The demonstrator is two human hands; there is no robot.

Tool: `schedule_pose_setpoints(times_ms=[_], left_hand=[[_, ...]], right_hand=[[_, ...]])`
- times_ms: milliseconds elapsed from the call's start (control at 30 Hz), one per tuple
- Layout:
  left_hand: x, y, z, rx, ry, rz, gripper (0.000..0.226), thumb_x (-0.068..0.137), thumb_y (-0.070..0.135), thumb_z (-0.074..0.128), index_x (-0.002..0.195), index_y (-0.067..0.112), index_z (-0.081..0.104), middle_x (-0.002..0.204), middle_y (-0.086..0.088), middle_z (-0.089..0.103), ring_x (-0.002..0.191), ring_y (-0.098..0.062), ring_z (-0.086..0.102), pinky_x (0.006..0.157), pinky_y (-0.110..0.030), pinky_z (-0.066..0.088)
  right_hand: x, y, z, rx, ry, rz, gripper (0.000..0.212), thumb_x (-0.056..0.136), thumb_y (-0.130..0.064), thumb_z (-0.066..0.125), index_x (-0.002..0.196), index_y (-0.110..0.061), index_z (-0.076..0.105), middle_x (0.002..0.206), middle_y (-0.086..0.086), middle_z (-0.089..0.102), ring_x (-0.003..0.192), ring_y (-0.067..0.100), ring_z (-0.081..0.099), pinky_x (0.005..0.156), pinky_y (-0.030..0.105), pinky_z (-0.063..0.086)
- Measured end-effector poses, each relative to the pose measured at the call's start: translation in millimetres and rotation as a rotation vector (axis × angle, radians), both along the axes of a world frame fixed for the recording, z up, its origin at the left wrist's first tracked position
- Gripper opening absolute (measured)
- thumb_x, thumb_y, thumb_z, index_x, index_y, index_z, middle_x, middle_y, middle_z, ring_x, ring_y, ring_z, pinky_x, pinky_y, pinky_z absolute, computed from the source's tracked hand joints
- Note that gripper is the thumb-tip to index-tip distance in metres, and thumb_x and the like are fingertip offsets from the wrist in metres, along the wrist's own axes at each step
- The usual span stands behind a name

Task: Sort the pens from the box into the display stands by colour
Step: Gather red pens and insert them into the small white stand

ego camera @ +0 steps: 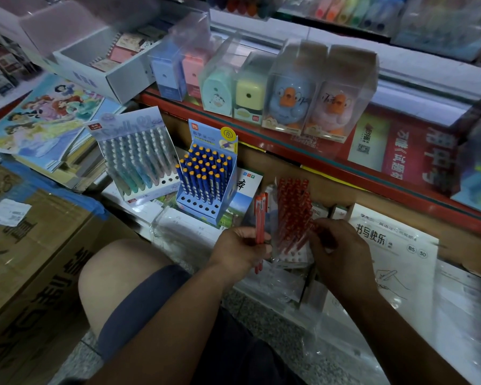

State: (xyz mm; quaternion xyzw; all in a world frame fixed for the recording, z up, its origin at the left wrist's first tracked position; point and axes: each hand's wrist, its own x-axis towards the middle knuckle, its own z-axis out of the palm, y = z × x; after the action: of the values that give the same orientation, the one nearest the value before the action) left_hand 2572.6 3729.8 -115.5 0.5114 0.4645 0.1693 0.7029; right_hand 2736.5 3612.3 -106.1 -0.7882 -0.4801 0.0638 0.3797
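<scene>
Filling red stand (292, 207), front holes empty | left grip (240, 247) pinching red pens (260, 218) at 9 o'clock | right grip (338, 245) closure unclear

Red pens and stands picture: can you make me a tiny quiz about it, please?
1. True or false: the left hand holds red pens.
2. The stand at the right hand has pens of which colour? A blue, B red, C green.
3. How many pen stands are in view?
Key: 1 true. 2 B. 3 three: that one, the blue stand and the pastel stand.
</scene>
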Motion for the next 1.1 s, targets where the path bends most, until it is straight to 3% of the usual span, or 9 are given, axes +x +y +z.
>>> schedule_pose_setpoints(times_ms=[133,267,400,600,767,900,1000,1100], left_hand=[[1.9,0.5,-0.6,0.001,0.015,-0.001,0.022,0.082,-0.009,0.071,0.08,0.013,0.073,0.069,-0.006,0.07,0.082,-0.034,0.069,0.074,-0.041,0.056],[2.8,1.1,-1.0,-0.009,0.021,0.009,0.023,0.081,-0.008,0.073,0.079,0.014,0.073,0.068,-0.004,0.071,0.089,-0.044,0.07,0.073,-0.039,0.056],[1.7,1.2,0.6,-0.016,0.005,0.005,0.021,0.082,-0.011,0.071,0.08,0.01,0.071,0.061,-0.005,0.068,0.077,-0.038,0.065,0.065,-0.037,0.054],[0.8,0.3,3.5,-0.009,-0.003,-0.009,0.019,0.083,-0.011,0.069,0.082,0.008,0.07,0.066,-0.01,0.068,0.075,-0.037,0.061,0.076,-0.053,0.055],[0.2,0.6,3.5,-0.018,-0.006,-0.011,0.019,0.083,-0.011,0.069,0.081,0.008,0.071,0.062,-0.005,0.067,0.076,-0.038,0.061,0.07,-0.042,0.053],[1.0,0.2,5.0,-0.018,-0.003,-0.021,0.019,0.083,-0.01,0.069,0.082,0.009,0.071,0.067,-0.007,0.067,0.077,-0.038,0.061,0.074,-0.045,0.054],[0.9,0.1,4.8,-0.006,0.005,-0.039,0.019,0.084,-0.008,0.07,0.083,0.011,0.071,0.071,-0.008,0.068,0.087,-0.05,0.066,0.08,-0.051,0.056],[-0.3,-1.3,6.2,0.009,0.009,-0.107,0.018,0.086,-0.004,0.07,0.09,0.013,0.072,0.078,-0.009,0.071,0.093,-0.043,0.069,0.083,-0.049,0.057]], right_hand=[[1.7,0.7,0.3,0.031,-0.05,-0.002,0.015,0.088,-0.008,0.07,0.102,-0.014,0.072,0.09,0.0,0.065,0.074,0.015,0.061,0.069,0.038,0.056],[2.9,1.2,0.4,0.018,-0.066,-0.032,0.016,0.088,-0.006,0.07,0.102,-0.013,0.072,0.09,0.002,0.065,0.075,0.017,0.061,0.07,0.038,0.057],[3.3,4.0,0.4,-0.004,-0.066,-0.05,0.015,0.09,-0.007,0.067,0.103,-0.012,0.071,0.091,0.002,0.065,0.077,0.017,0.061,0.071,0.038,0.056],[2.0,7.0,0.7,0.012,-0.09,-0.058,0.014,0.089,-0.005,0.068,0.102,-0.01,0.071,0.089,0.002,0.062,0.074,0.015,0.057,0.069,0.035,0.054],[-2.5,6.6,1.3,-0.032,-0.03,-0.044,0.021,0.09,-0.01,0.067,0.111,-0.015,0.067,0.095,-0.004,0.064,0.078,0.011,0.059,0.073,0.028,0.053],[-4.7,2.2,-6.1,-0.04,-0.101,0.019,0.012,0.089,-0.008,0.068,0.099,-0.014,0.066,0.097,-0.001,0.061,0.075,0.012,0.058,0.066,0.03,0.054],[-6.6,-1.7,-17.4,-0.059,-0.166,0.049,0.009,0.085,-0.006,0.07,0.092,-0.011,0.068,0.094,0.002,0.058,0.072,0.014,0.057,0.06,0.035,0.055],[-8.3,-3.7,-15.8,-0.056,-0.14,0.04,0.012,0.086,-0.005,0.071,0.094,-0.013,0.072,0.089,-0.003,0.057,0.068,0.001,0.052,0.062,0.019,0.049]])
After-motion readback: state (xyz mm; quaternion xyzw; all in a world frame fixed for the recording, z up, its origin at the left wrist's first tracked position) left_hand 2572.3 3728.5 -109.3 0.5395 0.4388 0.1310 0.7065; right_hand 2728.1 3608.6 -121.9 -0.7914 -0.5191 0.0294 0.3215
